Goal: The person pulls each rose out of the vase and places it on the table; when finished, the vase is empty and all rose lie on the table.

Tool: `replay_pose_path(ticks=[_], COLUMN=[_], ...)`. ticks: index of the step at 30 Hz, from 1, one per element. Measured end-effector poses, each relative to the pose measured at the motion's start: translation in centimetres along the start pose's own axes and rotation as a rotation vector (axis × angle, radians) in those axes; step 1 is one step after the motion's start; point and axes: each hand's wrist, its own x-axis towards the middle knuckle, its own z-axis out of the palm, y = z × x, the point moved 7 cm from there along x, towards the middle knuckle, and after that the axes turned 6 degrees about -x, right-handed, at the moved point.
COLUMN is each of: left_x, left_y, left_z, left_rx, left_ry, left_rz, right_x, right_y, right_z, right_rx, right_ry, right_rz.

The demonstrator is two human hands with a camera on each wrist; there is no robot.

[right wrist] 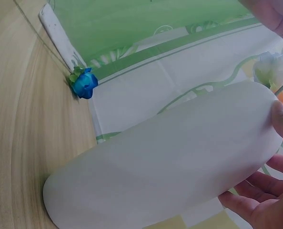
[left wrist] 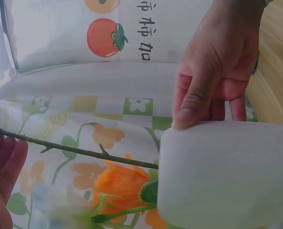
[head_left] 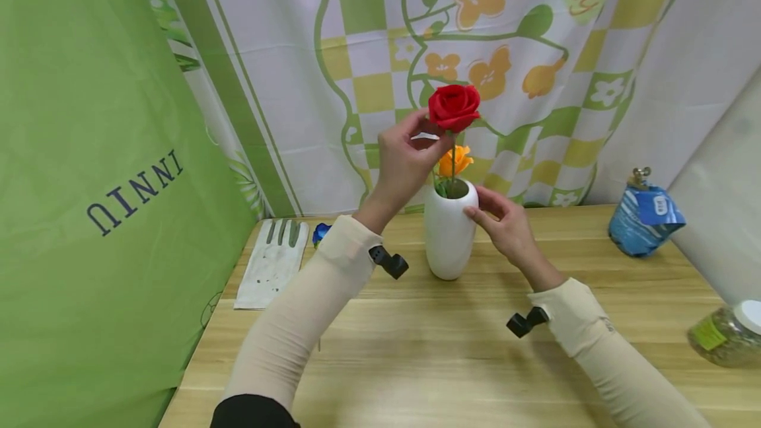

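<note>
Holding 1 red rose at the mouth of the white vase, pinched by its stem in the left hand, likely for aim; gripping the vase near its rim with the right hand, presumably against tipping.

The head view is bright, with soft shadows and a pale shine on the light brown wooden bench, while both wrist views look milky and dull, and the pale white-and-blue flower is blurry in the left one.
</note>
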Motion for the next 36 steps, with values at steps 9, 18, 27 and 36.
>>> replay_pose_path(ticks=[9,18,27,36], left_x=[0.9,1.9,3.3,4.4], left_y=[0.9,1.9,3.2,4.2], left_z=[-0.2,-0.6,-1.2,-2.5], left_rx=[-0.007,0.007,-0.104,-0.167], left_ry=[0.014,0.055,0.099,0.147], left_rz=[0.01,0.03,0.05,0.076], right_x=[0.0,0.0,-0.1,-0.1], right_y=[0.0,0.1,0.1,0.0], right_z=[0.1,0.2,0.1,0.2], right_rx=[0.008,0.006,-0.014,-0.007], right_ry=[0.004,0.002,-0.002,0.005], right_rz=[-0.005,0.001,0.006,0.003])
